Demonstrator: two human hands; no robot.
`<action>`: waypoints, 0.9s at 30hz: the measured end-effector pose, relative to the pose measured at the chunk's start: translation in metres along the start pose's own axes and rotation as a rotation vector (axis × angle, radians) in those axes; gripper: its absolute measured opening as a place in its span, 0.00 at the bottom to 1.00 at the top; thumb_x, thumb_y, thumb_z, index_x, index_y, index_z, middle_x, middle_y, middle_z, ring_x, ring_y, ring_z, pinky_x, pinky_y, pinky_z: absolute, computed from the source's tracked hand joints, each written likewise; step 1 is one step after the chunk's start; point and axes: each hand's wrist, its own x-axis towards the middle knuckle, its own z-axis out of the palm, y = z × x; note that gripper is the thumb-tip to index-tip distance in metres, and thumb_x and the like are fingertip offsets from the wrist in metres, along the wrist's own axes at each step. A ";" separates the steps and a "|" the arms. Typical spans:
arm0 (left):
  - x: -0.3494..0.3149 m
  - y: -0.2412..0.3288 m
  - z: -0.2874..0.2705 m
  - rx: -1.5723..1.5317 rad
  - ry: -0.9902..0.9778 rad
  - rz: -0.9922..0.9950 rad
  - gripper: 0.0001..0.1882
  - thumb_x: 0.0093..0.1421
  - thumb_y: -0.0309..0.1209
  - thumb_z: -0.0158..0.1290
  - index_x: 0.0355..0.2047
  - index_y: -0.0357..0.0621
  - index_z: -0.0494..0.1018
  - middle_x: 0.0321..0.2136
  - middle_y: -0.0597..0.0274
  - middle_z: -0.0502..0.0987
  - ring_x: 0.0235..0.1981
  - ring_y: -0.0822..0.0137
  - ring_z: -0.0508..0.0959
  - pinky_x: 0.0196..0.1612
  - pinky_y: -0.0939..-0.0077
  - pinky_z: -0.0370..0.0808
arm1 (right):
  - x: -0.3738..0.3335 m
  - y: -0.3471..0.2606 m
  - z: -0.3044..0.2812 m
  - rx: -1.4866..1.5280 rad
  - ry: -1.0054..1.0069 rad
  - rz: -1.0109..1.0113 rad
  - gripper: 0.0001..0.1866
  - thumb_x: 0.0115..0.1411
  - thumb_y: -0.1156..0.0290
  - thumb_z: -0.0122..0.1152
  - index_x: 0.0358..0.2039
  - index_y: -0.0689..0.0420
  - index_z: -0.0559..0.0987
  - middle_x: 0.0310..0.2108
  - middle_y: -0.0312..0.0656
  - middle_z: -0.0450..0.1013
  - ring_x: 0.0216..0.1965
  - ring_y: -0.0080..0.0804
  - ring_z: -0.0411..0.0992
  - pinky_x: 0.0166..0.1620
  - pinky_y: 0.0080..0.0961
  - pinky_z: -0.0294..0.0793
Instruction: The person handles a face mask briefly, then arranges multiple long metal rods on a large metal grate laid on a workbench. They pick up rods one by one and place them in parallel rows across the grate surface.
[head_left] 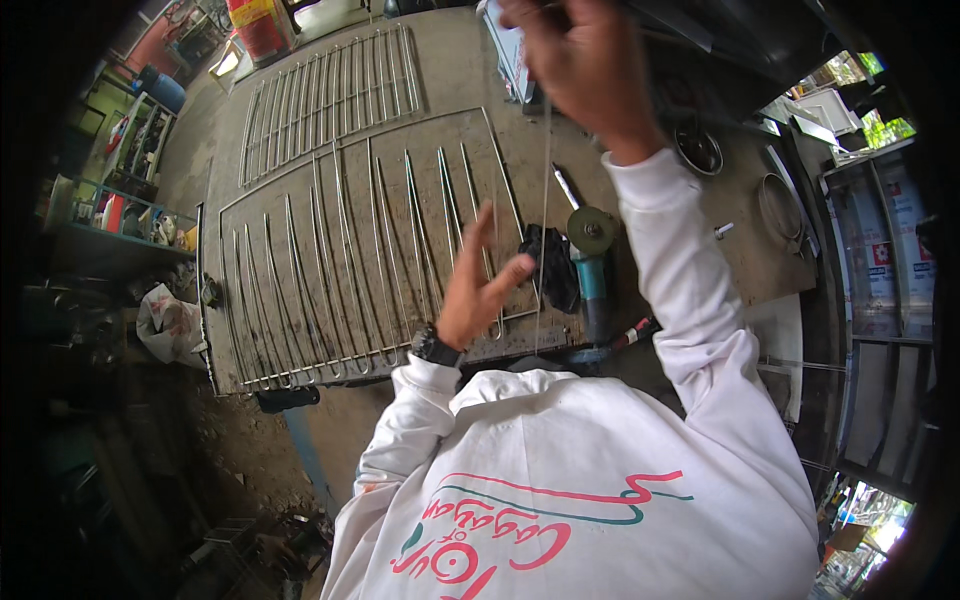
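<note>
My left hand (472, 290) is open above the metal frame (503, 170), its thumb and fingers spread, with a dark watch at the wrist. Several loose rods with hooked near ends lie side by side within that frame. At the top, my right hand (592, 75) is raised and slightly blurred, its fingers curled around a thin metal rod (546, 190). The rod stretches from that hand toward the table's near edge, passing right of my left hand. Beside the rod lie an angle grinder (592, 275) with a round disc and a black cloth (552, 268).
A finished-looking barred metal grille (408, 75) lies at the far left of the worktable (690, 255). A marker pen (564, 184) rests beyond the grinder. Rightward are a round bowl (698, 150) and a metal ring (778, 205). A red container (255, 25) stands behind.
</note>
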 end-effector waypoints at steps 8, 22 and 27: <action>0.013 -0.065 0.029 -0.570 0.075 -0.463 0.19 0.78 0.46 0.44 0.47 0.43 0.75 0.27 0.68 0.79 0.22 0.82 0.68 0.25 0.85 0.65 | -0.155 0.100 0.053 0.462 -0.005 0.965 0.25 0.66 0.62 0.68 0.58 0.59 0.71 0.33 0.35 0.80 0.29 0.21 0.77 0.29 0.19 0.75; 0.180 -0.298 -0.047 0.002 0.161 -0.460 0.28 0.75 0.52 0.48 0.54 0.35 0.73 0.30 0.59 0.81 0.26 0.71 0.75 0.28 0.74 0.72 | -0.374 0.126 0.074 0.041 -0.138 1.446 0.10 0.71 0.71 0.55 0.44 0.64 0.80 0.25 0.40 0.80 0.21 0.26 0.77 0.24 0.26 0.73; 0.215 -0.306 -0.057 0.586 0.076 -0.468 0.24 0.65 0.40 0.61 0.54 0.37 0.73 0.33 0.48 0.81 0.35 0.49 0.82 0.41 0.57 0.78 | -0.397 0.165 0.097 -0.119 -0.189 1.548 0.08 0.67 0.73 0.58 0.43 0.63 0.80 0.28 0.49 0.81 0.30 0.43 0.82 0.32 0.37 0.79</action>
